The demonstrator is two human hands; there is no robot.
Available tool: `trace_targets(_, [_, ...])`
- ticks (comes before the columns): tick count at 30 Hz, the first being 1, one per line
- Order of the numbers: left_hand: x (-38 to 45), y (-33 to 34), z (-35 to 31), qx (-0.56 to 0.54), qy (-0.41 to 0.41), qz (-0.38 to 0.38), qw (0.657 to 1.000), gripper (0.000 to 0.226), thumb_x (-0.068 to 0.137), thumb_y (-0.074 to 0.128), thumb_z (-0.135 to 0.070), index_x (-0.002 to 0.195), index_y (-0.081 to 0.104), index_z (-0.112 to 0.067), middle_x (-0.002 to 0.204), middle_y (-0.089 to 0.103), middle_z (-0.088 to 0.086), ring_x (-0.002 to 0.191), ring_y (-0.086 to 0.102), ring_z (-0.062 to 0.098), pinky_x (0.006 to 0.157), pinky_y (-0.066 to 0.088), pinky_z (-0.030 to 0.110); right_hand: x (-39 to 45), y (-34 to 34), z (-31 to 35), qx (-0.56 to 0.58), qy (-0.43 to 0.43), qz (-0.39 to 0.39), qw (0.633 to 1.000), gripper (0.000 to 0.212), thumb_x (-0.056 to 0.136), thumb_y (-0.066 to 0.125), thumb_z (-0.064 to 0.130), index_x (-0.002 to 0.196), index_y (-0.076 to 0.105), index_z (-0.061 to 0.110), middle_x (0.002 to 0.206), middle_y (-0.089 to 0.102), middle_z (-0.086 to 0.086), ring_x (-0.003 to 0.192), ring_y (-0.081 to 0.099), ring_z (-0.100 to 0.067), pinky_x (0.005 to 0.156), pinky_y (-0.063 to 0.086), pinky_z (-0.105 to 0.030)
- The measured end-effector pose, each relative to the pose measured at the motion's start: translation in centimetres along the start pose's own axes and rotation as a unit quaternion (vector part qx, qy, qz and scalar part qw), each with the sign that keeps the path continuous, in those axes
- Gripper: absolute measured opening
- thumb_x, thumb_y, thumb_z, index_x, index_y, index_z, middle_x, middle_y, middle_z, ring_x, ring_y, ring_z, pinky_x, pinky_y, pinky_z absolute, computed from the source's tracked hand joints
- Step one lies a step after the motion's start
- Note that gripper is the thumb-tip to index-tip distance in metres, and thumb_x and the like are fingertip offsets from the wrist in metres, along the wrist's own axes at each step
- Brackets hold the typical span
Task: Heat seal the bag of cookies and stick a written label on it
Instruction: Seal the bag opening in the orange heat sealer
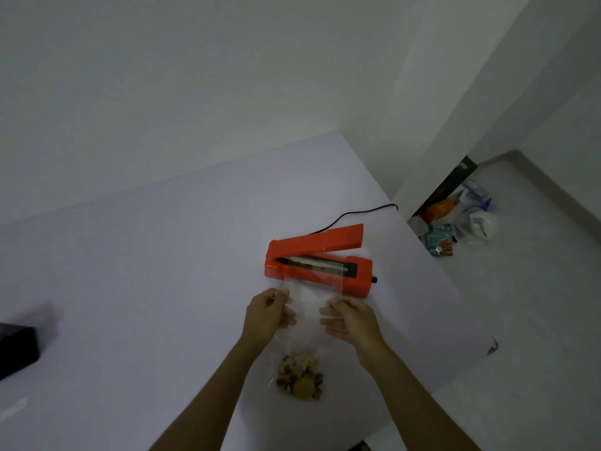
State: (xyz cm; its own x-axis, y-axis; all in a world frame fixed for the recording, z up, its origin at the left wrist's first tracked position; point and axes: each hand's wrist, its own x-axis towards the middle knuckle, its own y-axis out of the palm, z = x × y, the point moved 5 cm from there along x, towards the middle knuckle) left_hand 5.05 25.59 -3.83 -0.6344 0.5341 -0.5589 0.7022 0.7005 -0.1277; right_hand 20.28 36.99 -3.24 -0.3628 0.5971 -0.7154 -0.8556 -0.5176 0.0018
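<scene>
Clear plastic bag (304,307) lies flat on the white desk (146,255), just in front of the heat sealer. Cookies (300,377) bunched at the bag's near end, between the two forearms: brown, chip-studded pieces and one round, plain biscuit. The far, open end of the bag reaches onto the sealer's lower bar, over the dark sealing strip.

Left hand (268,315) holds the bag's left edge, grip pressed together, thumb and fingers pinching the film. Right hand (349,319) holds the right edge the same way, grip pinching the film at the thumb, other fingers curled under. The empty stretch of bag sits between the two hands.

Heat sealer (320,263): orange-red, lid arm raised, hinged at the left end, jaw open. Small black knob (374,280) on its right end. Black cord (357,214) runs from the back of it toward the desk's far right edge.

Dark box-like object (18,348) at the desk's left edge, partly out of view; cannot tell what it is. On the floor to the right, below the desk, a scatter of packets and bags (461,219), one orange, several pale blue and white. Plain white walls behind.
</scene>
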Motion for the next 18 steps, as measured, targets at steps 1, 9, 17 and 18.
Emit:
trace_targets(1, [0.05,-0.01,0.03,0.001,0.000,-0.002,1.000,0.026,0.097,0.051,-0.024,0.090,0.065,-0.002,0.068,0.069,0.012,0.062,0.069,0.027,0.062,0.060,0.033,0.03,-0.01,-0.03,-0.003,0.001,0.002,1.000,0.016,0.093,0.059,0.016,0.100,0.067,0.004,0.093,0.075,-0.011,0.084,0.073,-0.028,0.075,0.059,-0.037])
trace_targets(9, [0.32,0.48,-0.52,0.032,0.028,0.013,0.999,0.028,0.096,0.054,-0.028,0.091,0.066,-0.003,0.076,0.068,0.008,0.057,0.068,0.018,0.056,0.058,0.026,0.25,-0.18,0.02,0.001,0.009,-0.005,1.000,0.016,0.092,0.059,0.015,0.100,0.067,0.003,0.091,0.075,-0.011,0.083,0.072,-0.028,0.073,0.059,-0.036])
trace_targets(17, [0.89,0.51,-0.07,0.030,0.019,0.009,0.999,0.030,0.095,0.055,-0.028,0.089,0.068,-0.002,0.073,0.069,0.008,0.056,0.067,0.015,0.064,0.060,0.037,0.51,-0.12,0.02,-0.005,0.011,-0.003,1.000,0.017,0.092,0.059,0.015,0.102,0.066,0.003,0.093,0.075,-0.012,0.085,0.072,-0.029,0.072,0.059,-0.035])
trace_targets(18, [0.85,0.52,-0.10,0.030,0.019,0.008,0.999,0.030,0.095,0.055,-0.028,0.089,0.068,-0.002,0.073,0.069,0.007,0.054,0.067,0.014,0.061,0.059,0.034,0.60,-0.16,0.01,-0.006,0.011,-0.002,1.000,0.018,0.092,0.060,0.015,0.102,0.066,0.003,0.093,0.075,-0.012,0.085,0.072,-0.029,0.072,0.059,-0.035])
